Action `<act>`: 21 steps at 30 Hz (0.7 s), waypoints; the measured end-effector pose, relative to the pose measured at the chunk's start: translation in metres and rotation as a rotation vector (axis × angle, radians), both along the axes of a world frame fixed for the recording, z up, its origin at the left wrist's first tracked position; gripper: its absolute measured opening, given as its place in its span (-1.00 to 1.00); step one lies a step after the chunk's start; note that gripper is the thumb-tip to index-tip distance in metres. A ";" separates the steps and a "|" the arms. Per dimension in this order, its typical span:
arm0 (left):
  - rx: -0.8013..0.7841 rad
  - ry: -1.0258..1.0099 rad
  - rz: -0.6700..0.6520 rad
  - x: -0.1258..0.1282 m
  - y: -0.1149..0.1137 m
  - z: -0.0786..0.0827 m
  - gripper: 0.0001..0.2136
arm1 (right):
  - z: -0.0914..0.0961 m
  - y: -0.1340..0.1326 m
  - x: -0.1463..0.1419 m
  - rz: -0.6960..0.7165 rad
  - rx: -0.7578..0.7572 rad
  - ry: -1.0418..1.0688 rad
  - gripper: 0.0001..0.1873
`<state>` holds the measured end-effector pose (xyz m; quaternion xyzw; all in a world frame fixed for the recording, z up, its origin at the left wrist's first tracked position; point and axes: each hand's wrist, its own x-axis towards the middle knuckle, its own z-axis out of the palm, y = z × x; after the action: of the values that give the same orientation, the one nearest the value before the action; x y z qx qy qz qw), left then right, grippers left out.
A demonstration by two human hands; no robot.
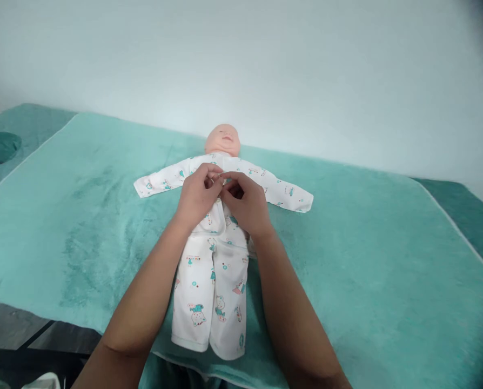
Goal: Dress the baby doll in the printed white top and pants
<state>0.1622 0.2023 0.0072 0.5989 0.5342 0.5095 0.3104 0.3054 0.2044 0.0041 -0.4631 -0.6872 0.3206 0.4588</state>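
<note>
A baby doll (pixel 224 139) lies on its back, its head toward the wall. It wears a white long-sleeved top (pixel 288 193) with printed cartoon figures, both sleeves spread sideways. Matching white trousers (pixel 193 286) cover the legs and reach toward me. Over the chest, my left hand (pixel 201 195) and my right hand (pixel 246 202) meet, thumbs and forefingers pinched together at the middle of the top's front. Each hand is closed on the top's front edge; whatever small fastening may be between the fingertips is hidden. Below the hands, the front flap hangs loosely over the trousers' waist.
A green plush cloth (pixel 367 270) covers the table beneath the doll. Behind it rises a plain white wall (pixel 241 65). Folded green fabric (pixel 0 147) lies at the far left. The cloth's front edge and a dark floor area (pixel 55 335) show at the lower left.
</note>
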 end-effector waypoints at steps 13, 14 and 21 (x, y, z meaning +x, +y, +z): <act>-0.118 -0.071 -0.147 -0.027 -0.005 0.011 -0.88 | 0.023 -0.011 0.012 0.044 -0.106 -0.121 -0.83; -0.155 -0.033 -0.186 -0.032 -0.008 0.015 -0.85 | 0.031 -0.015 0.013 0.072 -0.115 -0.224 -0.81; -0.283 0.157 -0.470 -0.048 -0.020 0.032 -0.82 | 0.051 -0.045 0.003 0.074 -0.140 -0.708 -0.80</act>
<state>0.1145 0.1825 0.0388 0.6948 0.4688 0.2960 0.4581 0.3084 0.1592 0.0555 -0.5506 -0.7962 0.2031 0.1474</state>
